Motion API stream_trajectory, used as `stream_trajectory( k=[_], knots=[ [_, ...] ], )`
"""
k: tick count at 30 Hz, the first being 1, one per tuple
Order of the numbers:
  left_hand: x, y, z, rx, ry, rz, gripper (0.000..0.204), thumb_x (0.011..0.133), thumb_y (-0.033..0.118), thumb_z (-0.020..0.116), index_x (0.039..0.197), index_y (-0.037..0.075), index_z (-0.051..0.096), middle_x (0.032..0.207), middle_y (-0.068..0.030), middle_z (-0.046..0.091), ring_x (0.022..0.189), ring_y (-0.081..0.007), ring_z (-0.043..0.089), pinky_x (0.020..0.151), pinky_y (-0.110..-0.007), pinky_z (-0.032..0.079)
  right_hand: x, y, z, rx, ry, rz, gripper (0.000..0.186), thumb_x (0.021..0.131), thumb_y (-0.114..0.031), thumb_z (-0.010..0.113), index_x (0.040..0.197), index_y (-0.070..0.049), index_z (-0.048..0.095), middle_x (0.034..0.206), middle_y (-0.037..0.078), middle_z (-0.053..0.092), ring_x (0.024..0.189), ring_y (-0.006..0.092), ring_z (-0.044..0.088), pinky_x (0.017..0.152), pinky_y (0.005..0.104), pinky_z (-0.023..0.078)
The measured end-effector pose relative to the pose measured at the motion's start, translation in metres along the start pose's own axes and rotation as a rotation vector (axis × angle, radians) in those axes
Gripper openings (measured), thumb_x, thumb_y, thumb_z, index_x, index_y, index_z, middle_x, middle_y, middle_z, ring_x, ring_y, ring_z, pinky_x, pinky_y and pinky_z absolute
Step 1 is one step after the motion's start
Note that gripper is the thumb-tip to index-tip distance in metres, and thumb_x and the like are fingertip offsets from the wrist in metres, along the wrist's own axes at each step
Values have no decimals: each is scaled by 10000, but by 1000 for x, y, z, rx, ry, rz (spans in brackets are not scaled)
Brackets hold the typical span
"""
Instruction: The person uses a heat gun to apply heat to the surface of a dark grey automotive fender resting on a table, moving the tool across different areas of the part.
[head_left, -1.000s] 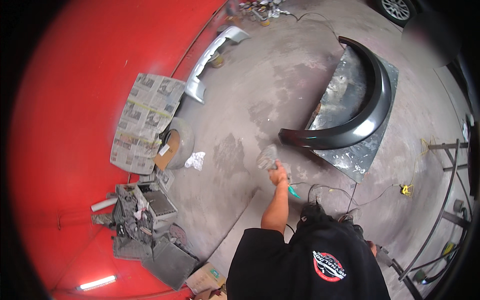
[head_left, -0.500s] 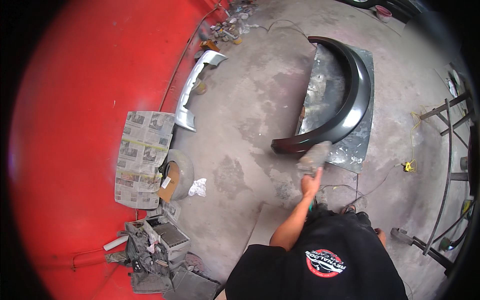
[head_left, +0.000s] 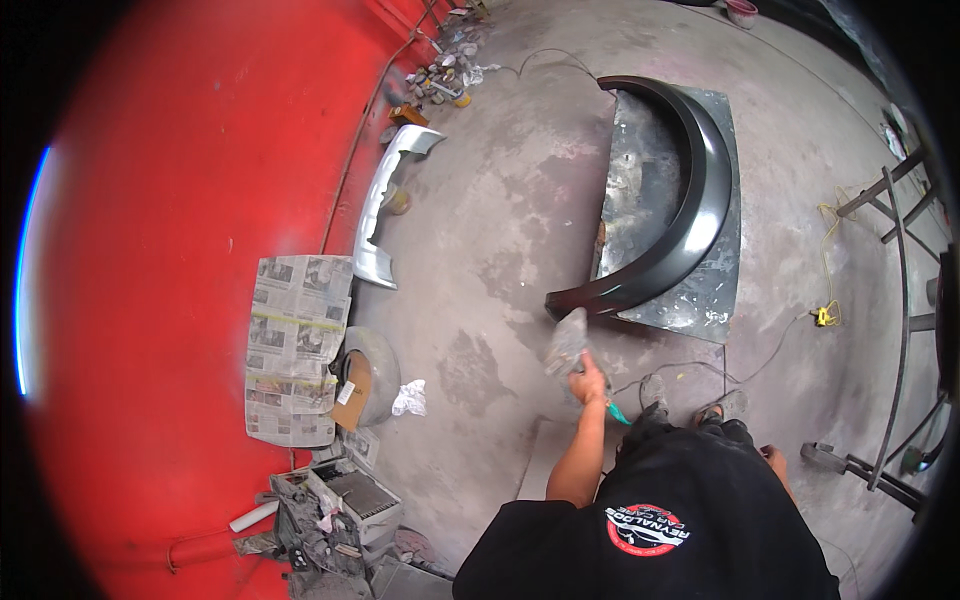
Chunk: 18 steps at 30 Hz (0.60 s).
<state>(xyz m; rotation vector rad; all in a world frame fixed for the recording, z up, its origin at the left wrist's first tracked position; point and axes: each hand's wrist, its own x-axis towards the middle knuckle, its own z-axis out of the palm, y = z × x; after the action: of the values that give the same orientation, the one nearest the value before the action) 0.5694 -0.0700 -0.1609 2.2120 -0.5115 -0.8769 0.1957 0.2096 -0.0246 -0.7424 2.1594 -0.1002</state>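
My left hand [head_left: 588, 383] is closed round a dusty grey thing [head_left: 566, 345], smeared by motion; its kind cannot be made out. A teal strip [head_left: 618, 411] shows just below that wrist. The grey thing is just short of the lower left tip of a curved black car fender flare [head_left: 710, 205]. This glossy arch lies over a dark, scuffed flat panel [head_left: 640, 150] on the floor. Beside my hip, my right hand [head_left: 775, 460] shows only in part, its fingers mostly hidden by my black shirt.
A silver bumper piece [head_left: 375, 215] leans near the red wall [head_left: 150, 250]. Below it are a newspaper-covered panel [head_left: 295, 350], a tyre [head_left: 376, 375] and a dusty heap of boxes [head_left: 340, 510]. A dark cord [head_left: 760, 373] crosses the floor towards a yellow plug [head_left: 825, 316]. Metal stands [head_left: 890, 200] line the right.
My left hand has swung left with the grey thing, away from the flare's lower curve to beyond its lower left tip. My view has shifted slightly. The flare rests in place.
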Motion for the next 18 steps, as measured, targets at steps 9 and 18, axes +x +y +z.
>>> stream_trajectory(
  k=[9,18],
  knots=[
    [32,38,-71,-516,249,-357,550,807,378,664,1109,-27,447,620,-102,547,422,-184,468,358,-311,393,1,-1,-1,21,-35,9,409,844,-322,579,1021,45,615,928,243,652,909,352,635,805,397,475],
    [-71,58,-24,347,-357,342,714,751,626,587,852,-77,651,819,-296,634,837,-418,630,768,-455,476,-4,-10,-8,-4,0,13,389,838,-301,579,987,56,622,926,250,650,894,355,639,798,395,480]
  ],
)
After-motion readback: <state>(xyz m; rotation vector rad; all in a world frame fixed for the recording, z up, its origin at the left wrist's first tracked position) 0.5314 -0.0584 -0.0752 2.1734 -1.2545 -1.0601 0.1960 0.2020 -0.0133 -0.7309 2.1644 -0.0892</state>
